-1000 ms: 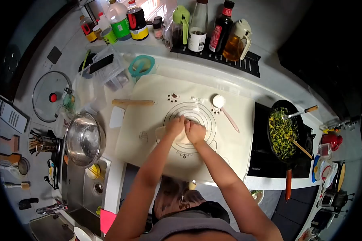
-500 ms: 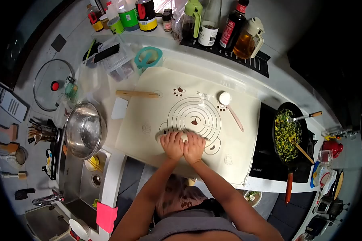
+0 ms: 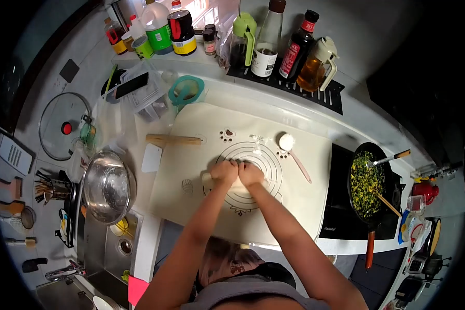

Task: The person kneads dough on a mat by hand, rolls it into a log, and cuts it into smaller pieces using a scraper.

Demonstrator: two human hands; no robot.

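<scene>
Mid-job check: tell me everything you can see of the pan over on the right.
The pan is dark and round, sitting open on the black hob. Its reddish-brown handle points toward the person's side, past the counter's front edge in this view. Chopped green-and-yellow food covers most of its inside. A metal-ended utensil and a wooden one lean in it.

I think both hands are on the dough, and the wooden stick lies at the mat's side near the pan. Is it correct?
Not fully: in the head view, the wooden stick lies at the mat's side near the metal bowl, not the pan. The left hand and right hand are on the dough.
</scene>
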